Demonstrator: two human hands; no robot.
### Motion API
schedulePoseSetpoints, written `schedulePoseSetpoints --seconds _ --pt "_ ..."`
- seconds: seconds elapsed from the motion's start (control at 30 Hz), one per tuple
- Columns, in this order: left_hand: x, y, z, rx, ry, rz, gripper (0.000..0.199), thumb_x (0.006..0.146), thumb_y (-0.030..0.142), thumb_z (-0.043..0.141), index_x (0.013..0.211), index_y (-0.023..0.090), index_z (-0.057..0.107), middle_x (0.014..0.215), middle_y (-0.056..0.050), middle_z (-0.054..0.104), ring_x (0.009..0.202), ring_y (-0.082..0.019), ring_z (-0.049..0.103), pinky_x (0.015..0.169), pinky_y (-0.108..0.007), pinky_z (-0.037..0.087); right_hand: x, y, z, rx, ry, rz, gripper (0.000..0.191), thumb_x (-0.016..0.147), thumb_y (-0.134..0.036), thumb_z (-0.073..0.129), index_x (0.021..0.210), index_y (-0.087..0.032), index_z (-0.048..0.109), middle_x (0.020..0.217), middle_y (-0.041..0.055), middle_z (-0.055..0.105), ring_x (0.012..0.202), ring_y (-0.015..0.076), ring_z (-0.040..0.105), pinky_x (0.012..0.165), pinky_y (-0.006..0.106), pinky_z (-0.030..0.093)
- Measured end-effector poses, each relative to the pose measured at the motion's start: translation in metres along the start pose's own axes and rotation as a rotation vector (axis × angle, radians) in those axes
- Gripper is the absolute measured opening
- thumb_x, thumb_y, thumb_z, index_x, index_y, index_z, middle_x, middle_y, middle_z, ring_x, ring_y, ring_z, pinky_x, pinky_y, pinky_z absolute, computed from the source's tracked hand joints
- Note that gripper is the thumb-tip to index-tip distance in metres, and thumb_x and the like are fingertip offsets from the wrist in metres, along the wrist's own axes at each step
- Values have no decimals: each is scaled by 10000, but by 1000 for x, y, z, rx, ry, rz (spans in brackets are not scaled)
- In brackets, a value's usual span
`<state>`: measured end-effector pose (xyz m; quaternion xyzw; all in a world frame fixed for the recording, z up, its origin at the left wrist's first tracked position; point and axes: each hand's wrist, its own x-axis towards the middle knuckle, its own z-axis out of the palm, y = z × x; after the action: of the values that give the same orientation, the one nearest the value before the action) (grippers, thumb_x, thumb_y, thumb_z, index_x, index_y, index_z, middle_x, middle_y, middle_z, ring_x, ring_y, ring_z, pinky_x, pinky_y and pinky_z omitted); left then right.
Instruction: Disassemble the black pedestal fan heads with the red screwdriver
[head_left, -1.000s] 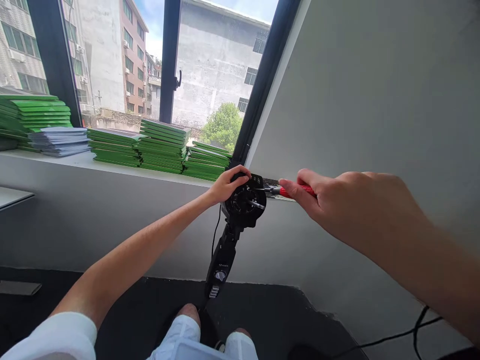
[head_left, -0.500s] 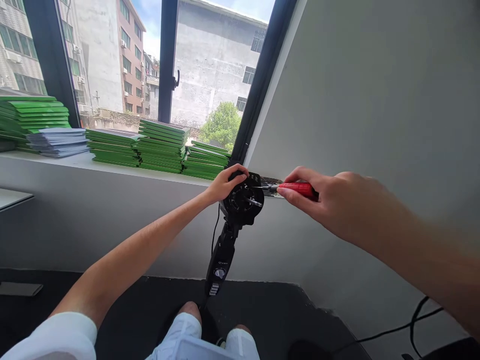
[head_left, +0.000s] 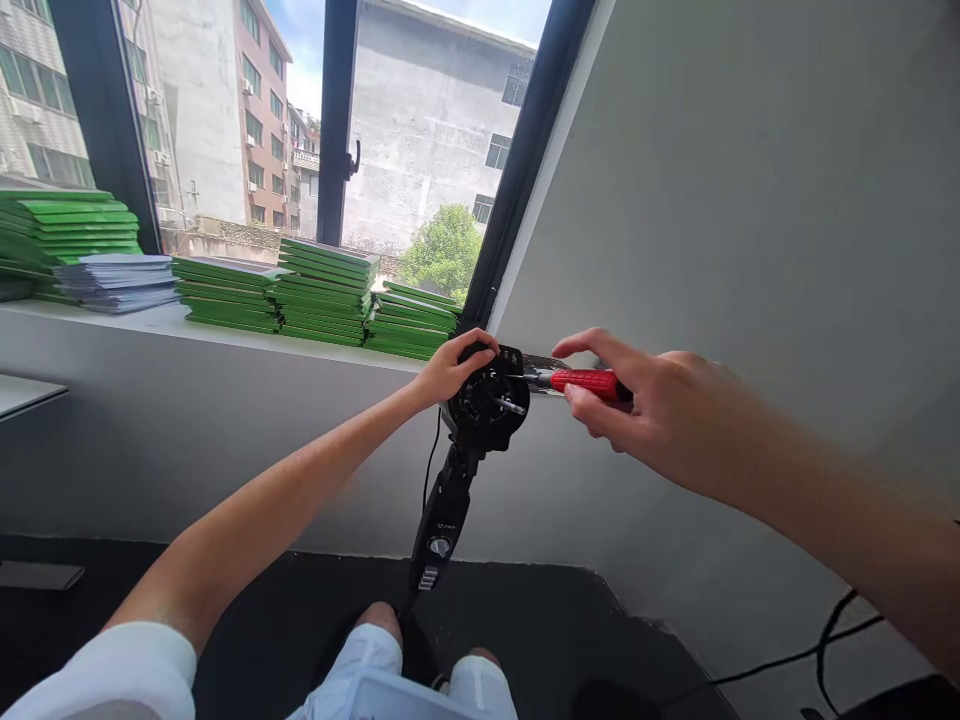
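Observation:
A black electric fan's motor head, its blade guard and blades absent, faces me with a silver shaft sticking out. It sits on a black fan stand with a knob and several buttons. My left hand is closed round the upper left rim of the motor head. A screwdriver with a red handle lies level in my right hand. Its tip meets the motor head's face near the top right; the screw itself is too small to make out. My right index finger is lifted off the handle, with the thumb below it.
Stacks of green-edged books and a pile of white booklets stand on the windowsill at the left. A grey wall rises on the right. Black cables run along the lower right. My knees are below the fan.
My right hand's grip on the screwdriver has loosened: the index finger has lifted and the thumb has dropped below the handle. My left hand and the fan have barely moved.

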<state>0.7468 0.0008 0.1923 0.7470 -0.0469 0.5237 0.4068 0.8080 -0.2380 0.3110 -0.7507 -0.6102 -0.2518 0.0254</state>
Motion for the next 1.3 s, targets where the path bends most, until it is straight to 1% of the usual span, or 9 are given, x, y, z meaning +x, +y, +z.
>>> schedulePoseSetpoints --seconds 0.07,0.2,0.4,0.57,0.73,0.9,1.03,1.2,1.3 --pt "0 1 -1 15 -3 -10 115 936 270 565 960 179 630 961 -20 677 947 -173 613 916 -284 477 -1 0 0 20 5 -3 454 945 -510 333 1225 -231 557 570 -2 596 509 177 494 560 301 319" --pt "-1 2 -1 19 8 -23 117 927 277 569 949 178 627 968 -25 678 967 -179 615 932 -289 471 -3 0 1 -266 113 106 584 991 -583 196 851 -208 620 497 38 494 458 170 412 524 312 247" --pt "-1 1 -1 7 6 -14 132 912 297 574 942 180 629 957 -28 682 946 -180 616 924 -298 476 -4 5 7 7 104 -136 450 967 -533 321 1220 -228 533 625 6 640 483 162 494 540 289 303" --pt "-2 2 -1 29 7 -26 135 919 303 572 947 184 630 961 -25 687 946 -180 614 929 -304 476 -6 -4 2 -308 192 12 669 996 -619 137 933 -202 657 530 67 567 475 191 491 527 319 244" --pt "-2 4 -2 45 4 -8 113 931 270 566 949 180 631 965 -24 688 951 -174 616 931 -293 481 -6 -3 1 -115 81 -147 513 975 -535 279 1220 -191 570 601 29 624 467 170 478 527 298 290" --pt "-3 5 -4 65 10 -1 121 947 282 553 949 183 624 952 -18 676 937 -169 607 902 -279 483 -7 -8 -2 -306 144 38 654 986 -614 160 925 -198 661 574 83 586 519 221 522 547 332 269" --pt "-4 6 -4 47 1 10 126 942 281 556 950 177 627 942 -19 670 922 -167 603 892 -276 481 -5 -10 -3 -95 46 -55 452 949 -496 329 1203 -208 568 659 35 655 510 189 519 571 319 322" --pt "-5 6 -3 47 11 -10 127 928 295 561 934 183 620 945 -18 667 923 -171 600 897 -285 475 -2 -6 -2 -294 170 55 627 989 -593 161 981 -201 651 557 72 567 523 219 531 548 331 284" --pt "-5 6 -3 47 6 2 144 928 315 558 940 186 621 951 -23 668 928 -175 600 898 -289 471 -2 -2 -1 -140 129 -29 452 963 -531 314 1108 -216 603 606 39 619 532 202 542 568 321 332"
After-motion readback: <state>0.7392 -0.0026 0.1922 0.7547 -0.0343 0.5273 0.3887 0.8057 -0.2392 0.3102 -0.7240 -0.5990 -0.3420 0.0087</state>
